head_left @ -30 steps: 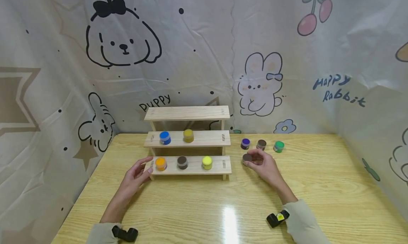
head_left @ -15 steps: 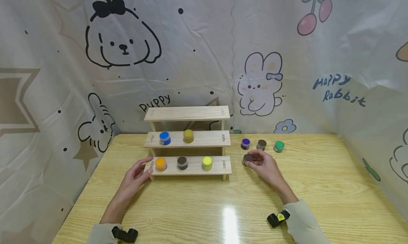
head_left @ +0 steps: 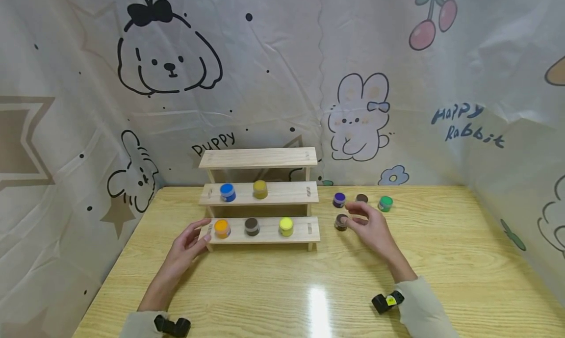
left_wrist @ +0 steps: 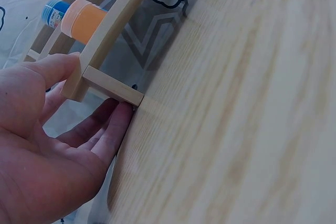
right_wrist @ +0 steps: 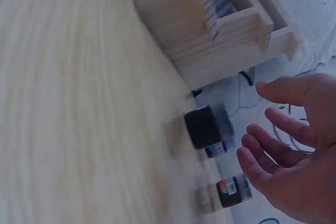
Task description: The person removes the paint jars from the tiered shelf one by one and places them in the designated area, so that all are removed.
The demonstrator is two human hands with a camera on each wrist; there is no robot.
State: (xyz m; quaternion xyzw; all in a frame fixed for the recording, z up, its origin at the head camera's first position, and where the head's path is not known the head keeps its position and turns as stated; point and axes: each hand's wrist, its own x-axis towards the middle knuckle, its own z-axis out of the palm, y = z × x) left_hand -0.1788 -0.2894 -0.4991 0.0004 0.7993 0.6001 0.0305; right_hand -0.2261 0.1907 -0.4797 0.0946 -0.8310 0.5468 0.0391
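Note:
A three-step wooden display stand (head_left: pixel 265 237) stands on the table with small paint jars on its lower two steps. My left hand (head_left: pixel 184 246) holds the left end of the bottom step; in the left wrist view the thumb lies against the board and the fingers curl by its leg. Close to that hand is an orange paint jar (left_wrist: pixel 84 20). Right of the stand, a dark brown paint jar (right_wrist: pixel 205 125) sits on the table. My right hand (head_left: pixel 372 231) is beside it, its thumb and fingers spread, with a gap between them and the jar in the right wrist view.
Purple (head_left: pixel 339 199), second brown (head_left: pixel 362 198) and green (head_left: pixel 386 203) jars stand behind the right hand. The stand bears blue (head_left: pixel 227 192), ochre (head_left: pixel 260 189), dark brown (head_left: pixel 252 226) and yellow (head_left: pixel 286 226) jars. A printed curtain (head_left: pixel 273 83) hangs behind the table.
The right hand has let go of the dark brown jar and drawn slightly right, its fingers parting. The jar stays on the table. My left hand keeps its place on the stand.

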